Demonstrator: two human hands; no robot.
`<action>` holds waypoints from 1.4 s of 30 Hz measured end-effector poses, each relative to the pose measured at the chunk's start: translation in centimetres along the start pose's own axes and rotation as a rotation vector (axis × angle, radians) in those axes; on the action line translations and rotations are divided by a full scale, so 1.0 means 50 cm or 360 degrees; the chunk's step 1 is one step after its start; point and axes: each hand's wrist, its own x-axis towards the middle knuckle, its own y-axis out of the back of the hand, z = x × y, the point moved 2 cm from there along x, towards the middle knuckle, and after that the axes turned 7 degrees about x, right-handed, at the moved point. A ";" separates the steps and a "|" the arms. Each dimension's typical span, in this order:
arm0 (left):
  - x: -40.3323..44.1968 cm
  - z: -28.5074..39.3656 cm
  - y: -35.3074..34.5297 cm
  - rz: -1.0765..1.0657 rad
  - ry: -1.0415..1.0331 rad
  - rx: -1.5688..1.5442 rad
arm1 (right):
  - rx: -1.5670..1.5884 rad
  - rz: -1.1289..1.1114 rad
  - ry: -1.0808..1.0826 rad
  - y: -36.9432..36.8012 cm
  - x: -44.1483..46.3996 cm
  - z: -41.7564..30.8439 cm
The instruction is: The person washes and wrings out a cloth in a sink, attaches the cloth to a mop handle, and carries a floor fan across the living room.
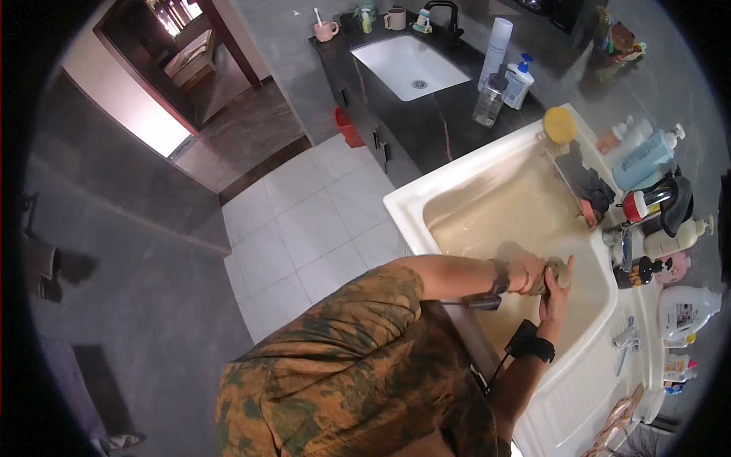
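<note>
Both of my hands meet over the white laundry sink (403,202). My left hand (523,274), reaching in from the upper side of the view, is closed around a small bunched olive-grey cloth (542,283). My right hand (558,293) grips the same cloth from below, its thumb sticking out. What kind of cloth it is cannot be made out. Cloudy, beige water (502,217) lies in the basin under my hands. Each wrist wears a dark band with a small black device, and the right one (525,343) hangs close to the basin's near side.
A metal faucet (623,247) stands at the sink's far rim, among several bottles and a blue pump bottle (647,160). A dark cloth (590,186) hangs over the rim near a yellow round lid (560,126). A ridged washboard (571,404) adjoins the basin; a dark counter (411,133) holds another sink.
</note>
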 end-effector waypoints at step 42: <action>-0.082 0.063 0.140 0.0851 -0.1647 -0.0396 | 0.1105 -0.0250 -0.0331 -0.014 -0.021 -0.041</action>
